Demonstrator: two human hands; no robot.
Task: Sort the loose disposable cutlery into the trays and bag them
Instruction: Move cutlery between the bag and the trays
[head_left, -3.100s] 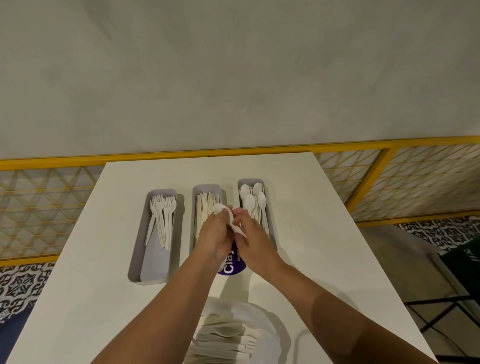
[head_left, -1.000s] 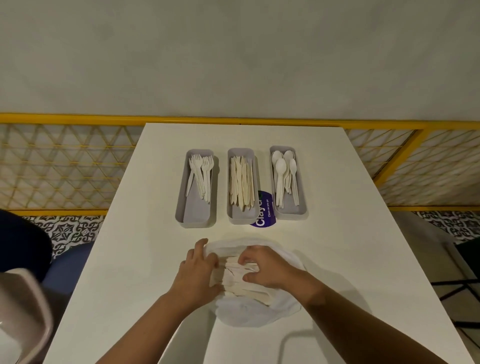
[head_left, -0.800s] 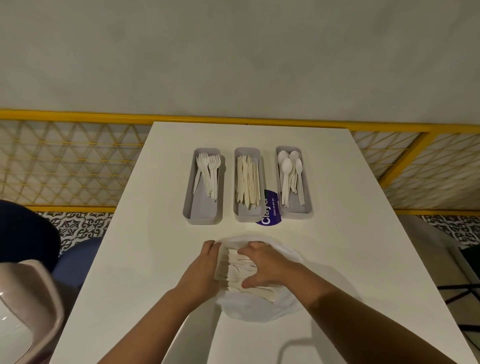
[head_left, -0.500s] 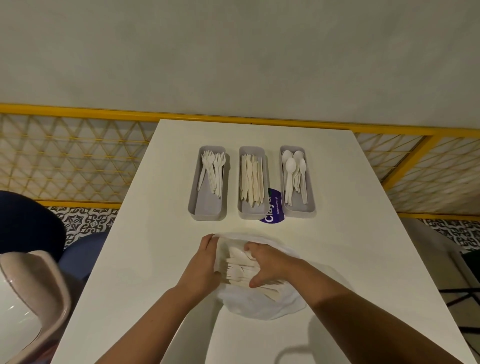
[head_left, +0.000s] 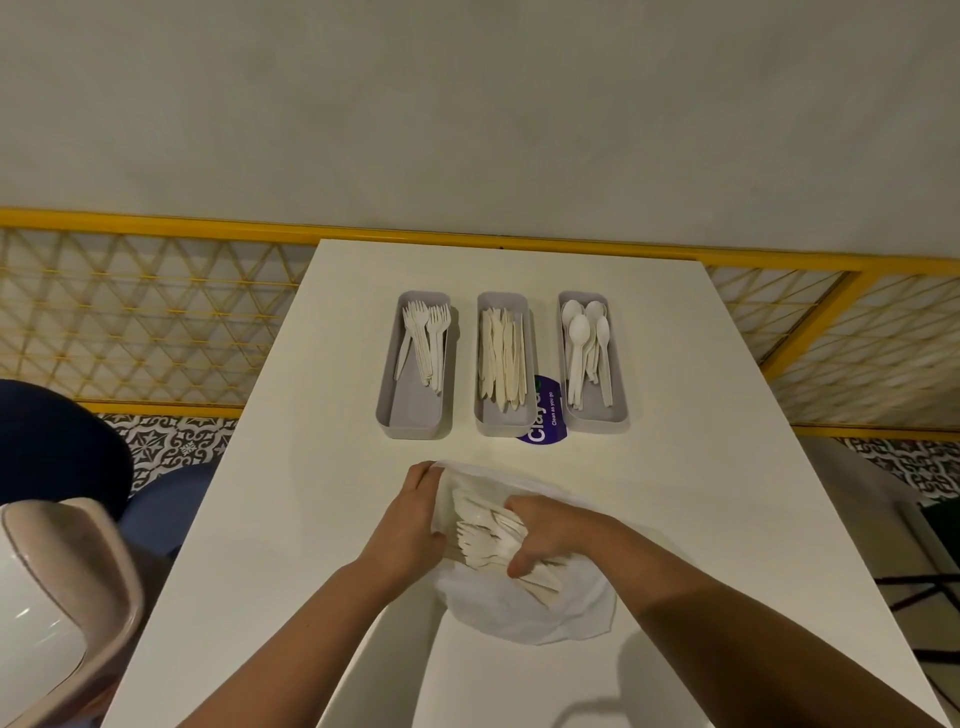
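- White surface (head_left: 311, 519) carried the thin bag (head_left: 519, 618), with loose cutlery (head_left: 483, 540) heaped at its mouth.
- The right hand (head_left: 545, 530) had its fingers curled round a bunch, and the left hand (head_left: 410, 519) gripped the bag's left rim.
- Pinning that rim and lifting one kind at a time looked wisest.
- Beyond the bag, three trays (head_left: 413, 410) held forks, knives and spoons.

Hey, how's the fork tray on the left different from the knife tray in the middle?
The fork tray holds a small bunch of forks toward its right wall, so much grey floor shows; the knife tray is filled across most of its width by knives. The fork tray sits wholly on bare table, while the knife tray's near right corner overlaps a purple sticker. Both are grey, oblong and lie parallel.
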